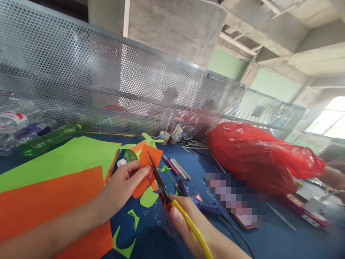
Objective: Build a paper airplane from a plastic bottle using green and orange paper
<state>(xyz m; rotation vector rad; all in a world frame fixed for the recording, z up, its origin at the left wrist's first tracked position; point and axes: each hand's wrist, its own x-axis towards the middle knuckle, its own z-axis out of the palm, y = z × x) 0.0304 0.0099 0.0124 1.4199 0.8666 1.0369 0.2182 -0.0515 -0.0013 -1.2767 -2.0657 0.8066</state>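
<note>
My left hand (129, 180) pinches a piece of orange paper (154, 154) between thumb and fingers. In my right hand (184, 217) is a pair of scissors (192, 228) with yellow and red handles. Their dark blades lie across the orange paper, close to my left fingertips; whether they are cutting into it I cannot tell. Below the paper, a rounded light-green paper piece (148, 197) lies on the blue table, with thin green scraps (134, 218) nearer me. A cut-off green bottle piece (130, 155) and a white cap (122, 162) sit just beyond my left hand.
Large green (67, 158) and orange sheets (54, 196) cover the left side, plastic bottles (51, 141) behind them. Right of the scissors lie a blue glue gun (208, 207) with its cord, markers (179, 169) and a red plastic bag (250, 154). A perforated metal screen (151, 82) closes the back.
</note>
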